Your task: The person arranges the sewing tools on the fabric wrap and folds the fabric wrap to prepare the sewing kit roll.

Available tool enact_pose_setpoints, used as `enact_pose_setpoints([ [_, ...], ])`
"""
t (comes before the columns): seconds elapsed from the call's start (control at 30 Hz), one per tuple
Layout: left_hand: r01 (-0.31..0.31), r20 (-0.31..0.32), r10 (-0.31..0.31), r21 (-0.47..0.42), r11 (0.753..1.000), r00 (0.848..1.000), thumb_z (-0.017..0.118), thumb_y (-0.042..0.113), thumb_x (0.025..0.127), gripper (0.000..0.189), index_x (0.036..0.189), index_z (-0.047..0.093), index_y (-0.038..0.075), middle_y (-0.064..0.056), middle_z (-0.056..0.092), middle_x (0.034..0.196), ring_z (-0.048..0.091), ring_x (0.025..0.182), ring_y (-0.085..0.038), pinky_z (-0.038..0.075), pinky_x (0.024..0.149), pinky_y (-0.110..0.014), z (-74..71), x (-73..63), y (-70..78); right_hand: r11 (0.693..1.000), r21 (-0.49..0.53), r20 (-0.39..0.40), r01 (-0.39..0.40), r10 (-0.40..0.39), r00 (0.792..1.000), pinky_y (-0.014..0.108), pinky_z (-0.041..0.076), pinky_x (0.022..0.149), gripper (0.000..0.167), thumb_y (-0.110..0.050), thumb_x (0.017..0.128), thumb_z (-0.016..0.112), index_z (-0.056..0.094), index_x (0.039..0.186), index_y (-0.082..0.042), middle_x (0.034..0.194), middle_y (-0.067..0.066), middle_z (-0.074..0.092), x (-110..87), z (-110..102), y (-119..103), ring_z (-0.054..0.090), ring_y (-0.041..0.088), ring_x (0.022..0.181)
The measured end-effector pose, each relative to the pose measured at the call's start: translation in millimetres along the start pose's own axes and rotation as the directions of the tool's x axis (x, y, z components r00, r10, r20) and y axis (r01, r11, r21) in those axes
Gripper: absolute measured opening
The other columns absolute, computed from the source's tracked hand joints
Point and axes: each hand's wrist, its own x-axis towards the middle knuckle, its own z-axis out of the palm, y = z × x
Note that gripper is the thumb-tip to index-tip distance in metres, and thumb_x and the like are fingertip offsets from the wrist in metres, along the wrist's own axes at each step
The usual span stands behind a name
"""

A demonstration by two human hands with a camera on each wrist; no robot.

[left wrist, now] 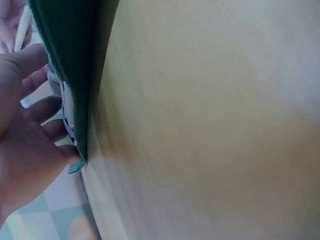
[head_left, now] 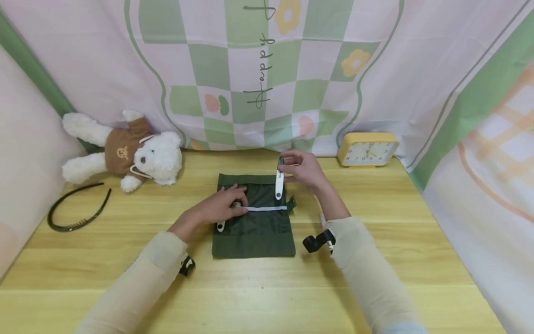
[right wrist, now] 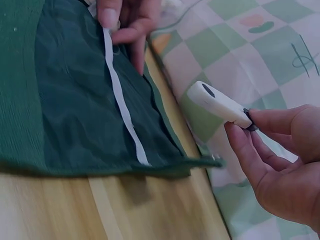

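Note:
A dark green fabric pouch [head_left: 254, 243] lies spread open on the wooden table, with a white strap [head_left: 267, 208] across its middle. My left hand [head_left: 221, 204] lies over the pouch's left part, thumb and index finger pinching the strap's left end. Under that hand the white end of a tool [head_left: 221, 226] with a dark hole shows. Above the pouch's upper right corner, my right hand [head_left: 303, 169] pinches the dark end of a small white-handled tool [head_left: 279, 185] between thumb and fingers. In the right wrist view this white handle [right wrist: 220, 102] points away from the fingertips, apart from the pouch.
A white plush dog [head_left: 167, 157] in a brown top lies at the back left. In front of it is a black headband [head_left: 75, 227]. A yellow alarm clock [head_left: 368, 148] stands at the back right, before the checked curtain [head_left: 246, 60].

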Motion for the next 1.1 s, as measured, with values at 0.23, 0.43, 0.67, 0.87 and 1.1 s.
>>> enact_pose_setpoints([
  [0.23, 0.011, 0.005, -0.011, -0.01, 1.0, 1.0, 0.062, 0.022, 0.104, 0.005, 0.106, 0.064, 0.018, -0.02, 0.032, 0.161, 0.011, 0.152, -0.042, 0.003, 0.118, -0.065, 0.7, 0.6, 2.8, 1.0, 0.018, -0.004, 0.016, -0.016, 1.0, 0.046, 0.058, 0.084, 0.047, 0.004, 0.096, 0.066, 0.05, 0.14, 0.008, 0.111, 0.018, 0.057, 2.4, 15, 2, 0.066, 0.022, 0.087],
  [0.43, 0.005, 0.003, -0.005, -0.008, 1.0, 1.0, 0.061, 0.021, 0.104, 0.005, 0.105, 0.064, 0.017, -0.022, 0.033, 0.16, 0.012, 0.151, -0.044, 0.003, 0.117, -0.067, 1.2, 2.0, 1.8, 0.999, 0.039, -0.003, 0.038, -0.038, 0.999, 0.043, 0.06, 0.081, 0.045, 0.007, 0.095, 0.065, 0.049, 0.137, 0.011, 0.103, 0.016, 0.057, 4.9, 25, 5, 0.066, 0.02, 0.084],
  [0.67, 0.001, 0.0, -0.001, 0.005, 1.0, 1.0, 0.061, 0.019, 0.104, 0.004, 0.104, 0.065, 0.017, -0.023, 0.034, 0.159, 0.013, 0.151, -0.046, 0.004, 0.116, -0.068, -1.0, 3.9, -0.2, 0.997, 0.06, -0.008, 0.043, -0.043, 0.999, 0.043, 0.06, 0.081, 0.046, 0.011, 0.094, 0.063, 0.047, 0.137, 0.011, 0.101, 0.015, 0.057, 10.6, 38, 4, 0.066, 0.023, 0.087],
  [0.87, 0.002, 0.001, -0.002, 0.0, 1.0, 1.0, 0.06, 0.019, 0.104, 0.004, 0.104, 0.064, 0.018, -0.022, 0.033, 0.16, 0.013, 0.151, -0.046, 0.004, 0.117, -0.068, 0.0, 3.7, -1.1, 0.999, 0.018, 0.014, 0.037, -0.037, 0.999, 0.043, 0.059, 0.082, 0.047, 0.012, 0.095, 0.061, 0.046, 0.14, 0.009, 0.107, 0.019, 0.058, 12.9, 46, 10, 0.066, 0.032, 0.096],
  [1.1, 0.008, 0.002, -0.008, 0.002, 1.0, 1.0, 0.059, 0.02, 0.105, 0.005, 0.104, 0.063, 0.017, -0.021, 0.031, 0.161, 0.013, 0.151, -0.045, 0.003, 0.117, -0.067, 0.5, 3.7, -1.1, 0.999, -0.006, 0.052, 0.052, -0.051, 0.997, 0.046, 0.059, 0.084, 0.046, 0.012, 0.096, 0.059, 0.045, 0.139, 0.01, 0.107, 0.019, 0.056, 15.1, 53, 15, 0.065, 0.031, 0.095],
])
